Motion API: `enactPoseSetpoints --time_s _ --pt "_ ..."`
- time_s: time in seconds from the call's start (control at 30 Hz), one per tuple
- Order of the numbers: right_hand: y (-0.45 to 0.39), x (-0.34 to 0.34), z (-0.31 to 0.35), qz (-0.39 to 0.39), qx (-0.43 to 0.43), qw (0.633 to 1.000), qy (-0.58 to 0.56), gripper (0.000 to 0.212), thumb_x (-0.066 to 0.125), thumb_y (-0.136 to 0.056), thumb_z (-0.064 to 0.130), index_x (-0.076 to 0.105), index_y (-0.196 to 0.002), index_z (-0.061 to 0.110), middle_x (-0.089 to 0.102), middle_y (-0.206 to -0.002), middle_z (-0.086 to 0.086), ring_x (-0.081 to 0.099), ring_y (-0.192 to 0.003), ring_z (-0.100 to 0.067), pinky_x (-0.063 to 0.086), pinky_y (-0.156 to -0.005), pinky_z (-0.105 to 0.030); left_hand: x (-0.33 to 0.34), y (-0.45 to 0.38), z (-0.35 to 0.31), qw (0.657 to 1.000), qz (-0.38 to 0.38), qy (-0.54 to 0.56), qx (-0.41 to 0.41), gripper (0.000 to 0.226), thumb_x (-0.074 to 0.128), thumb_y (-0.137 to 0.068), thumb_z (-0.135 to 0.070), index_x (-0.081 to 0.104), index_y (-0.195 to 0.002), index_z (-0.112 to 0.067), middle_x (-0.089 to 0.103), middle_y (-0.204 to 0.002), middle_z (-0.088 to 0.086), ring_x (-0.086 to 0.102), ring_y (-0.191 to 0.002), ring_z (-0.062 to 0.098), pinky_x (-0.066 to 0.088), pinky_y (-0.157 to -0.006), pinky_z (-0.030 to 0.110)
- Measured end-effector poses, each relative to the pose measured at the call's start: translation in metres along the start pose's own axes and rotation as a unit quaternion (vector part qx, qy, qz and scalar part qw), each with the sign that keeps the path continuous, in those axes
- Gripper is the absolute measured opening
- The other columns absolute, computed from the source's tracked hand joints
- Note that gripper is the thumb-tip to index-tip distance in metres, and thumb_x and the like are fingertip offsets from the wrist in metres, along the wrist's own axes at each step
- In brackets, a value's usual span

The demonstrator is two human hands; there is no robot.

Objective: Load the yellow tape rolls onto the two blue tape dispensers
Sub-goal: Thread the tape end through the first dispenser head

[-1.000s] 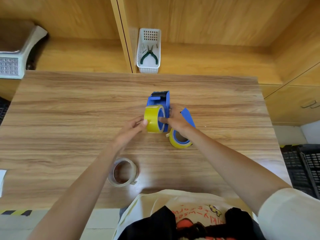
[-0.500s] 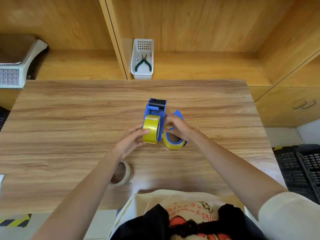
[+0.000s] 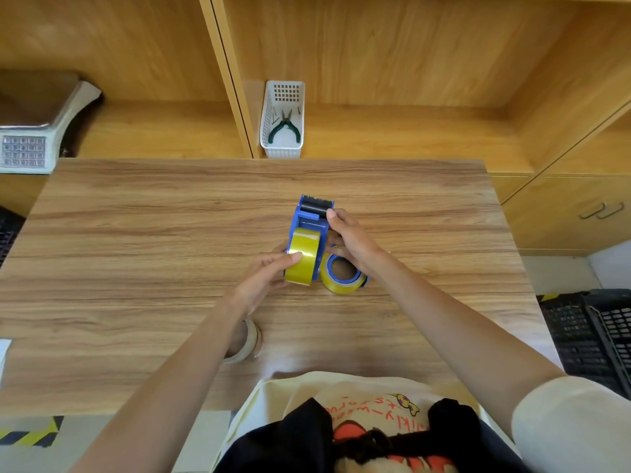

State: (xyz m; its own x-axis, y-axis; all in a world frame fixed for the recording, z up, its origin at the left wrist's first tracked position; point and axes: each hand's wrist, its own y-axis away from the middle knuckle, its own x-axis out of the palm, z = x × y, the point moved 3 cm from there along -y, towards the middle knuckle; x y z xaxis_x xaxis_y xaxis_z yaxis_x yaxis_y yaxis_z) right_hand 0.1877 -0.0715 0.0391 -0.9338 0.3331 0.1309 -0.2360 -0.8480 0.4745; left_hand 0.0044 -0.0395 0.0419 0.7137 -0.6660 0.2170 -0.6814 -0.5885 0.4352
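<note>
A blue tape dispenser (image 3: 310,216) stands upright at the middle of the wooden table (image 3: 136,240), with a yellow tape roll (image 3: 304,257) seated in it. My left hand (image 3: 263,279) grips that roll from the near side, thumb on its face. My right hand (image 3: 351,238) holds the dispenser's right side near its black front roller. Just right of it lies the second blue dispenser (image 3: 365,281), flat on the table, with another yellow roll (image 3: 341,274) on its hub; my right wrist hides most of its body.
A clear tape roll (image 3: 247,341) lies near the table's front edge, partly under my left forearm. Behind the table, a white basket (image 3: 282,119) with green pliers stands on the shelf. A weighing scale (image 3: 37,124) sits at far left. Black crates (image 3: 594,332) stand right of the table.
The camera view shifted, placing the dispenser lower in view. My right hand slid forward along the dispenser toward its front roller. My left hand stays on the yellow roll.
</note>
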Motion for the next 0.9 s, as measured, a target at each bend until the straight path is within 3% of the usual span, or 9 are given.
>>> enactPoseSetpoints --time_s 0.13,0.23,0.3,0.37,0.43,0.5,0.6,0.73,0.9 --pt "0.006 0.005 0.004 0.009 -0.022 0.999 0.029 0.015 0.046 -0.103 0.035 0.05 -0.099 0.022 0.051 -0.086 -0.003 0.055 -0.081 -0.015 0.052 -0.098 -0.039 0.001 -0.002 0.002 0.998 -0.056 -0.004 -0.01 0.055 0.079 -0.064 -0.062 0.08 -0.09 -0.014 0.072 -0.116 0.01 0.067 -0.109 0.026 0.047 -0.103 0.05" --pt "0.011 0.01 0.008 0.022 -0.038 0.996 0.079 0.012 0.045 -0.104 0.031 0.048 -0.107 0.02 0.051 -0.069 0.012 0.055 -0.066 0.001 0.048 -0.099 -0.037 0.001 -0.002 0.005 0.997 -0.073 -0.023 -0.008 0.04 0.067 -0.086 -0.047 0.078 -0.095 -0.01 0.076 -0.102 0.013 0.071 -0.099 0.03 0.052 -0.097 0.052" --pt "0.014 0.013 0.011 0.042 -0.058 0.991 0.114 0.016 0.046 -0.104 0.028 0.047 -0.117 0.018 0.055 -0.061 0.02 0.057 -0.063 0.008 0.047 -0.089 -0.029 0.0 -0.001 0.007 0.996 -0.086 -0.019 -0.012 0.041 0.066 -0.089 -0.044 0.077 -0.093 -0.005 0.077 -0.097 0.014 0.072 -0.094 0.03 0.052 -0.093 0.052" --pt "0.017 0.015 0.013 0.061 -0.085 0.983 0.149 0.032 0.049 -0.103 0.025 0.041 -0.133 0.02 0.061 -0.088 0.021 0.059 -0.084 0.013 0.046 -0.085 -0.016 0.0 0.0 0.007 0.996 -0.086 -0.01 -0.014 0.053 0.068 -0.083 -0.052 0.075 -0.098 -0.001 0.075 -0.102 0.019 0.068 -0.102 0.039 0.049 -0.095 0.055" --pt "0.02 0.016 0.016 0.062 -0.146 0.969 0.188 0.054 0.056 -0.1 0.022 0.029 -0.147 0.022 0.052 -0.121 0.022 0.048 -0.113 0.016 0.045 -0.094 -0.012 -0.001 0.0 0.007 0.996 -0.087 -0.006 -0.012 0.066 0.07 -0.076 -0.059 0.073 -0.101 0.002 0.073 -0.105 0.024 0.065 -0.106 0.044 0.048 -0.095 0.059" --pt "0.02 0.012 0.019 0.041 -0.216 0.947 0.235 0.053 0.062 -0.096 0.016 0.035 -0.141 0.021 0.046 -0.136 0.017 0.045 -0.124 0.015 0.044 -0.104 -0.022 -0.001 0.0 0.006 0.996 -0.086 -0.013 -0.011 0.069 0.072 -0.075 -0.059 0.071 -0.1 0.005 0.073 -0.104 0.024 0.068 -0.101 0.04 0.049 -0.095 0.058" --pt "0.019 0.005 0.022 0.014 -0.29 0.887 0.36 0.03 0.067 -0.089 0.015 0.054 -0.114 0.025 0.043 -0.146 0.005 0.045 -0.134 -0.009 0.043 -0.108 -0.042 -0.002 -0.002 0.007 0.995 -0.091 -0.026 -0.017 0.064 0.071 -0.077 -0.058 0.07 -0.091 0.005 0.073 -0.099 0.022 0.067 -0.088 0.029 0.051 -0.092 0.054" --pt "0.02 -0.001 0.019 -0.008 -0.324 0.819 0.473 0.017 0.07 -0.087 0.015 0.065 -0.1 0.025 0.038 -0.153 0.007 0.054 -0.125 -0.013 0.053 -0.089 -0.046 0.0 -0.004 0.009 0.995 -0.091 -0.013 -0.027 0.045 0.068 -0.08 -0.051 0.074 -0.088 -0.007 0.074 -0.095 0.014 0.068 -0.087 0.026 0.052 -0.086 0.048" --pt "0.021 0.001 0.026 -0.037 -0.31 0.792 0.524 0.014 0.07 -0.088 0.02 0.074 -0.102 0.021 0.043 -0.152 0.009 0.058 -0.119 -0.009 0.056 -0.08 -0.041 0.001 -0.007 0.013 0.996 -0.085 -0.009 -0.025 0.05 0.068 -0.08 -0.05 0.073 -0.094 -0.002 0.074 -0.095 0.011 0.069 -0.09 0.025 0.053 -0.083 0.043"
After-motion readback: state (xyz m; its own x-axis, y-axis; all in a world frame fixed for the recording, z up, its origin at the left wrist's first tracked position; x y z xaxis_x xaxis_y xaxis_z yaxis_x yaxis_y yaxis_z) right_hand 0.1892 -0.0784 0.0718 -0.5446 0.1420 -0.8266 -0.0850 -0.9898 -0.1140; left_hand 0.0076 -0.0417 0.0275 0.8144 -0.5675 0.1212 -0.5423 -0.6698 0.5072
